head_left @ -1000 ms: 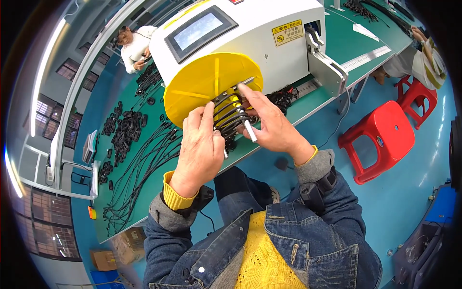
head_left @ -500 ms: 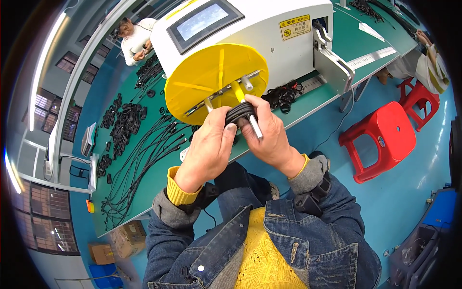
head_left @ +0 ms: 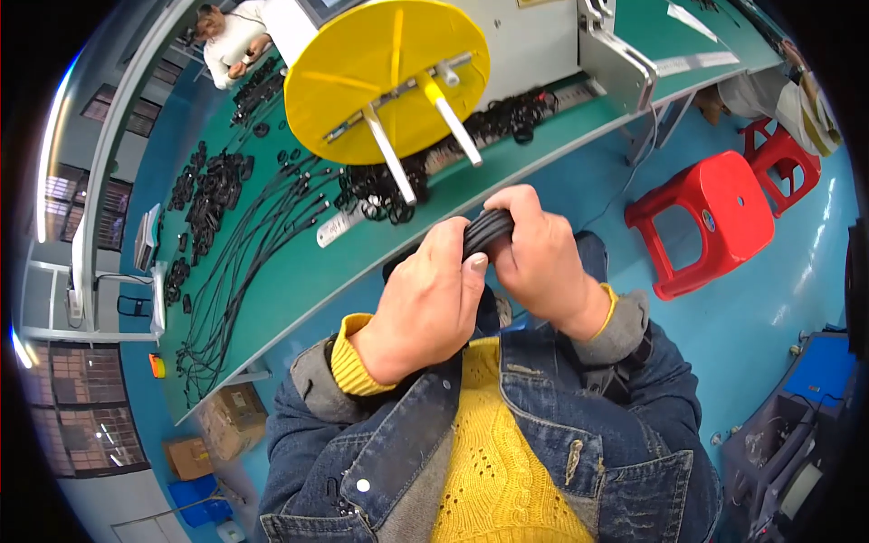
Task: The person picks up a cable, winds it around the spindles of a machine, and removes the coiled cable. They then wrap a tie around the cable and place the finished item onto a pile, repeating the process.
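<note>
- Your left hand [head_left: 425, 299] is clamped on the left side of a black cable coil [head_left: 487, 230], thumb on the near side.
- Your right hand [head_left: 548, 262] is closed around the right side of the same coil, its fingers curled over the far part.
- The coil is held in the air in front of your body, just off the near edge of the green worktop [head_left: 303, 271].
- Beyond your hands, a yellow disc [head_left: 353, 59] on the white machine [head_left: 529, 54] bears a left metal rod [head_left: 389, 154] and a right metal rod [head_left: 453, 122], both bare and pointing toward you.
- Dark coiled cables [head_left: 516, 118] lie below the disc and to its right.
- Loose black cables [head_left: 243, 244] spread across the worktop's left part, with small black parts [head_left: 213, 190] farther left.
- A red stool [head_left: 724, 217] stands on the floor to your right.
</note>
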